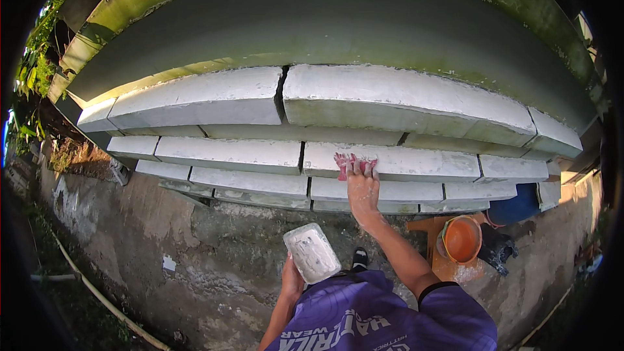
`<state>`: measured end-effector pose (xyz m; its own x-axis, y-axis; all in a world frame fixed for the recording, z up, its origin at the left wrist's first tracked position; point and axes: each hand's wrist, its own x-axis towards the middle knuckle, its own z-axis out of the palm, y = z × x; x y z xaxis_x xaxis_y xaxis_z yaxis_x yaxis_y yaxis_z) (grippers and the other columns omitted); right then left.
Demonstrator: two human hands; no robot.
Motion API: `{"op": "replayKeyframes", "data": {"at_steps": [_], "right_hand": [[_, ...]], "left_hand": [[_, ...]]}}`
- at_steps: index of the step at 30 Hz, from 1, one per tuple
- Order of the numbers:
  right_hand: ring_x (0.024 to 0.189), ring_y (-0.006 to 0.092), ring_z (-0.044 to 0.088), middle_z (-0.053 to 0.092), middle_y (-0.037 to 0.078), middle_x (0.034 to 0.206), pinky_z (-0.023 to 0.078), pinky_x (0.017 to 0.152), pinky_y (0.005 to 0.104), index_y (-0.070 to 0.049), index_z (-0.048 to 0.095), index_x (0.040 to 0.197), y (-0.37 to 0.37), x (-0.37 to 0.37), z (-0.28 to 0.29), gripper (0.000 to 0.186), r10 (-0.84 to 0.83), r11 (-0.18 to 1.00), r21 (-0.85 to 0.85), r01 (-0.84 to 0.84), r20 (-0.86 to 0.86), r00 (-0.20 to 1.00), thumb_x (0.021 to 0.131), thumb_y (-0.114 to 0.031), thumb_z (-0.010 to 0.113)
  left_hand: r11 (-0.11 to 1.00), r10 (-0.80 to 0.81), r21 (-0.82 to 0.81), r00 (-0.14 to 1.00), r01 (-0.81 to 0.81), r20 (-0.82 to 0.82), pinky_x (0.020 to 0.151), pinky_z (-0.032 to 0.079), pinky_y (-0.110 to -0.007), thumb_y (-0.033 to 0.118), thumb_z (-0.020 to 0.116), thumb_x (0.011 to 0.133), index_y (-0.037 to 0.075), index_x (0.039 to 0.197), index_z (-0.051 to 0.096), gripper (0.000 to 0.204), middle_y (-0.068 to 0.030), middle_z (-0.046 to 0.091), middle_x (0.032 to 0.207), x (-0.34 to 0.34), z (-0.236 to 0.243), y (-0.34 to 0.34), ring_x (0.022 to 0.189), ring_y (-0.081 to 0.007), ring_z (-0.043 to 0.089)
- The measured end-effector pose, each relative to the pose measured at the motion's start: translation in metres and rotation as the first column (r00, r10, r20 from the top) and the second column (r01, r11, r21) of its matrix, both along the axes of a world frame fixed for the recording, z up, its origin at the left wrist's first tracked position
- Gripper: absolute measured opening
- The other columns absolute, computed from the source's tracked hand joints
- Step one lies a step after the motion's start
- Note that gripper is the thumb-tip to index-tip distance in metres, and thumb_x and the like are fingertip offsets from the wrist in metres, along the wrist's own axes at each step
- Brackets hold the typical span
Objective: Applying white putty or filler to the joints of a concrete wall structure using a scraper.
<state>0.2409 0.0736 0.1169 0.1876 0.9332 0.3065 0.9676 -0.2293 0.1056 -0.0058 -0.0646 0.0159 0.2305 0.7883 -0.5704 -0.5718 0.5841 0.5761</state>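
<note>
Shirt: purple jersey (383, 318) at the bottom edge, nearest the lens, worn by the person at work.
Left hand: left hand (292, 281) low and close to the body, fingers wrapped round the near end of a tub; the grip looks closed, thumb side up.
Tub: white rectangular tub (312, 253), smeared inside with pale paste, tilted so the open face shows, held above the ground just ahead of the shirt.
Right hand: right hand (363, 188) stretched forward, arm nearly straight, palm down, fingers spread flat and pressing a rag against a block.
Rag: pink rag (351, 162), bunched under the fingertips, on the upper edge of the block face.
Blocks: grey-white blocks (260, 156) laid in stepped courses, joints between them dark; the rag sits on the second course from the top, right of a vertical joint.
Wall: curved grey rendered wall (338, 19) behind the top course, green-stained along its crown.
Bucket: orange bucket (461, 239) on a small wooden stool (429, 227), right of the reaching arm.
Foot: black shoe (359, 259) on cracked concrete ground (162, 221).
Barrel: blue barrel (517, 208) beyond the bucket, against the lowest course.
</note>
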Motion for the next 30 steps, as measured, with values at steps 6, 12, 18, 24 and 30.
{"op": "replayKeyframes", "data": {"at_steps": [6,12,18,24,30], "right_hand": [[0.116,0.0285,0.062,0.067,0.008,0.124,0.047,0.1,0.0424,-0.008,0.065,0.123,-0.04,-0.004,0.037,0.037,0.201,0.979,0.039,-0.198,-0.251,0.947,0.086,-0.008,0.06],[0.11,0.0267,0.065,0.07,0.008,0.12,0.049,0.096,0.0416,-0.009,0.071,0.112,0.026,0.006,0.025,0.029,0.066,0.993,0.102,-0.054,-0.118,0.991,0.085,-0.008,0.059],[0.111,0.0312,0.065,0.069,0.012,0.116,0.049,0.095,0.0425,-0.005,0.069,0.113,0.002,-0.01,0.008,0.029,0.114,0.991,0.065,-0.115,0.013,0.993,0.086,-0.013,0.062],[0.112,0.0271,0.064,0.069,0.006,0.124,0.047,0.096,0.0408,-0.011,0.07,0.117,-0.005,-0.006,0.03,0.033,0.15,0.972,0.198,-0.127,-0.106,0.983,0.086,-0.01,0.059],[0.103,0.0293,0.067,0.07,0.012,0.114,0.049,0.094,0.0418,-0.006,0.071,0.111,0.017,-0.004,0.012,0.028,0.083,0.996,0.043,-0.082,-0.032,0.996,0.086,-0.012,0.061]], "left_hand": [[1.0,0.015,0.02,1.0,-0.015,0.003,0.116,0.035,-0.041,0.045,0.035,0.108,0.005,0.148,0.041,0.057,-0.0094,0.049,0.149,-0.002,0.002,-0.002,0.136,-0.0244,0.048],[1.0,-0.012,0.028,1.0,0.013,-0.021,0.116,0.035,-0.041,0.044,0.035,0.108,0.005,0.148,0.041,0.056,-0.0089,0.049,0.149,0.0,0.007,0.001,0.136,-0.0243,0.047],[0.999,0.029,0.038,1.0,-0.029,0.009,0.115,0.036,-0.04,0.043,0.036,0.108,0.003,0.147,0.042,0.056,-0.0094,0.05,0.148,-0.003,0.0,0.0,0.134,-0.0239,0.049],[0.998,0.051,0.047,0.999,-0.051,0.005,0.115,0.037,-0.041,0.043,0.037,0.108,0.003,0.146,0.042,0.055,-0.0096,0.051,0.147,0.001,-0.004,-0.005,0.134,-0.0236,0.05],[0.999,0.017,0.033,1.0,-0.017,-0.011,0.115,0.036,-0.041,0.042,0.038,0.108,0.004,0.146,0.044,0.054,-0.0091,0.052,0.146,0.009,0.002,-0.005,0.133,-0.0234,0.05]]}}
